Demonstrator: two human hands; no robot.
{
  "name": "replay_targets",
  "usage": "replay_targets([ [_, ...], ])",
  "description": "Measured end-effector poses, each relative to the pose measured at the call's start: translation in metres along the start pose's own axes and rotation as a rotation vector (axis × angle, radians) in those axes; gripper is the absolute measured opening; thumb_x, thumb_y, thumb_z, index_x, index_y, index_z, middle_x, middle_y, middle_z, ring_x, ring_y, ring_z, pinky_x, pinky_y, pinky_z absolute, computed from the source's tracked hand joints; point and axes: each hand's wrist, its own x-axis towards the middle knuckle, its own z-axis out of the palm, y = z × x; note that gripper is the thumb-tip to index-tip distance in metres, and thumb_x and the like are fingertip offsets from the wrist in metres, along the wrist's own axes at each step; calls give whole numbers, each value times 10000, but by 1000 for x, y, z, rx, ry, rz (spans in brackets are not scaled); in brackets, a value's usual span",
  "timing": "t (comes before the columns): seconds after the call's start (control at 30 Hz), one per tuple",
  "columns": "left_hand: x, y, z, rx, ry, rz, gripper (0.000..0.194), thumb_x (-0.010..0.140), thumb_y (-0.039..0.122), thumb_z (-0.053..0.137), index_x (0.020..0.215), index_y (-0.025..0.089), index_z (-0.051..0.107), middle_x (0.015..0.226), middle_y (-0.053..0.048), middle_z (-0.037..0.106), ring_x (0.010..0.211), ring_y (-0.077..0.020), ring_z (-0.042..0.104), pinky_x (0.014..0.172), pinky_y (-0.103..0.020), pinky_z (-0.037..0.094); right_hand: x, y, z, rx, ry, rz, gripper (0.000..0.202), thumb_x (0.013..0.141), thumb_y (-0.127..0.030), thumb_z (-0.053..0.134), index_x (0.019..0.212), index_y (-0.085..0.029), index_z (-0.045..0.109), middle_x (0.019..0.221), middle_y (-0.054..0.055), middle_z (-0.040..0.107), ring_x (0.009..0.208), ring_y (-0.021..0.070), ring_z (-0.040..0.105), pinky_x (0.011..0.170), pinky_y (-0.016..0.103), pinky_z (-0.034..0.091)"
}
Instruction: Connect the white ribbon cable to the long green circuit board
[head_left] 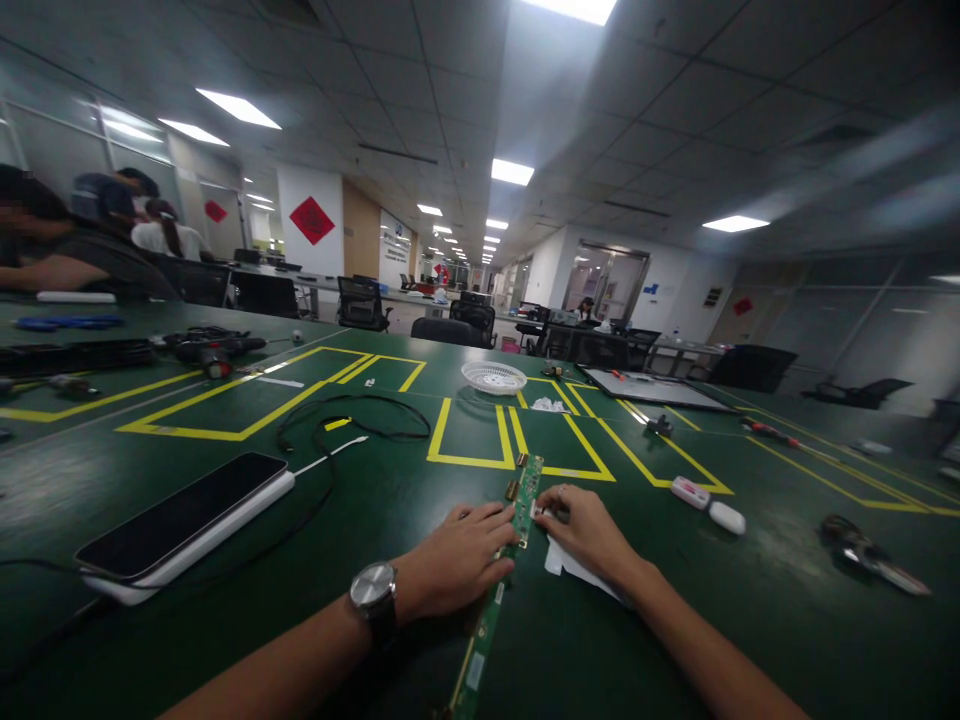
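Observation:
A long, narrow green circuit board lies on the green table, running away from me between my hands. My left hand, with a watch on its wrist, rests on the board's left side, fingers spread across its middle. At the board's right edge, my right hand has thumb and fingertips pinched together; whatever is between them is too small to make out. White paper lies partly under my right hand and wrist. Brown connector tabs stick out near the board's far end.
To the left lie a phone on a white block, a black cable and a power drill. A white basket stands farther back. On the right are a white case and a key bunch. People sit at far left.

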Motion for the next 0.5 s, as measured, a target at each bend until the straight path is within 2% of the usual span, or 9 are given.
replay_targets([
  [0.1, 0, 1, -2, 6, -6, 7, 278, 988, 381, 491, 1232, 257, 539, 1459, -63, 486, 1359, -269, 406, 1068, -473, 337, 3, 4, -5, 30, -47, -53, 88, 851, -270, 646, 873, -202, 697, 857, 15, 685, 801, 185, 616, 736, 288, 448],
  [0.23, -1, -2, -5, 15, -26, 33, 319, 977, 379, 517, 1274, 263, 515, 1483, -66, 461, 1396, -271, 366, 1077, -478, 337, 5, 8, -9, 49, -75, -105, 78, 863, -254, 662, 812, -196, 670, 846, 8, 681, 810, 180, 612, 763, 283, 446],
  [0.43, 0, -5, -5, 2, -48, 41, 340, 971, 385, 525, 1288, 263, 503, 1501, -76, 442, 1401, -268, 365, 1083, -478, 333, 2, 13, -5, 30, -68, -100, 74, 891, -264, 637, 855, -216, 680, 867, 14, 689, 845, 195, 624, 771, 299, 464],
  [0.5, 0, -5, -3, 0, -43, 30, 349, 966, 406, 533, 1284, 266, 499, 1501, -75, 442, 1406, -269, 358, 1082, -481, 331, 2, 17, -7, 69, -58, -131, 89, 906, -274, 618, 920, -224, 690, 941, 29, 703, 910, 208, 636, 823, 318, 485],
])
